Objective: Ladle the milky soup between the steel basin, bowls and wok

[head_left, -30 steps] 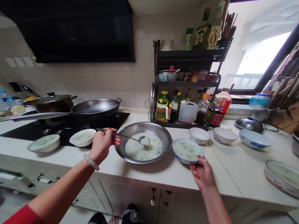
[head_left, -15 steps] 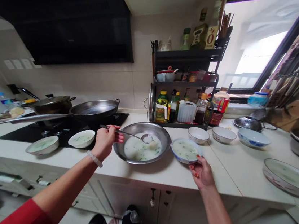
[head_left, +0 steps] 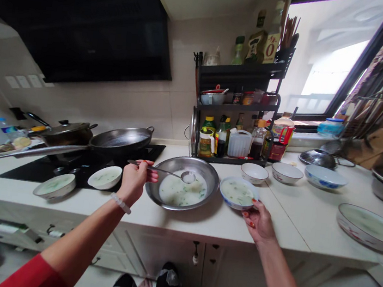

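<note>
My left hand [head_left: 134, 180] is closed on the handle of a metal spoon [head_left: 173, 174], whose filled bowl hovers over the white soup in a wide steel basin [head_left: 212, 177] on the counter. My right hand [head_left: 258, 220] grips the near rim of a blue-rimmed bowl [head_left: 229, 200] of soup just right of the basin. Two more soup-filled small bowls, one [head_left: 105, 176] by my left hand and another [head_left: 54, 184] further left, sit at the hob's edge.
A long-handled wok [head_left: 122, 138] and a lidded pan [head_left: 67, 130] stand on the black hob. Behind the basin is a black condiment rack [head_left: 241, 75] with bottles. Empty bowls [head_left: 254, 171] and a large dish [head_left: 369, 227] lie to the right.
The spoon has lifted out of the soup and now hangs slightly higher over the basin. My right hand stays on the bowl.
</note>
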Demonstrator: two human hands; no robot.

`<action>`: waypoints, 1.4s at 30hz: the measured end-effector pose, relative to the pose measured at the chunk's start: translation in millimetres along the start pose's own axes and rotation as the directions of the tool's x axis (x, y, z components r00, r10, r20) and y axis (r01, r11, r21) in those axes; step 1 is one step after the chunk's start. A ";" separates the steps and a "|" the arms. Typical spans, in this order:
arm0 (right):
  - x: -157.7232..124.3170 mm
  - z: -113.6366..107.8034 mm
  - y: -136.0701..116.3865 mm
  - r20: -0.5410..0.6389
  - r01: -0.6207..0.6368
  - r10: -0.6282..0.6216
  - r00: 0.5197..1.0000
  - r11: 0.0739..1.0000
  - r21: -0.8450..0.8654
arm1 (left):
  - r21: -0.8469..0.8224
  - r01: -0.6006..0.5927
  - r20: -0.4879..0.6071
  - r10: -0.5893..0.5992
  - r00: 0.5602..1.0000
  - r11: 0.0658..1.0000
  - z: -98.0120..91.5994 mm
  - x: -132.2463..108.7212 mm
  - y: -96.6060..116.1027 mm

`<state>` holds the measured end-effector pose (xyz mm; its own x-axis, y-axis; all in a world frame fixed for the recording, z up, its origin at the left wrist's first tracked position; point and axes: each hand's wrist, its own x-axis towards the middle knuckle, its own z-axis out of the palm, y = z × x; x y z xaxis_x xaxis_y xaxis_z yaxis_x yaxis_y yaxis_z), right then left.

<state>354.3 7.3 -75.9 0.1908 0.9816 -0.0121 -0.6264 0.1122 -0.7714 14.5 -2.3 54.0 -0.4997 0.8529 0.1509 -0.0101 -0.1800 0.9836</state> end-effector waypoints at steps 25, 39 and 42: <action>-2.0 5.3 -1.7 -0.029 -0.003 0.003 1.000 1.000 0.000 | -0.010 0.023 -0.024 -0.024 0.999 1.000 -0.4 -2.3 0.4; -2.5 5.3 -1.3 -0.033 0.007 -0.007 0.999 1.000 -0.006 | -0.018 0.039 -0.021 -0.039 0.999 0.999 0.9 -5.1 2.1; -3.0 5.5 -1.2 -0.037 0.007 -0.007 0.999 1.000 -0.009 | -0.020 0.038 -0.010 -0.038 0.999 0.999 0.1 -4.8 0.6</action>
<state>350.3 5.1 -71.5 0.2227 0.9744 -0.0301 -0.6181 0.1172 -0.7773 17.0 -6.5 53.8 -0.5078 0.8542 0.1121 -0.0465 -0.1571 0.9865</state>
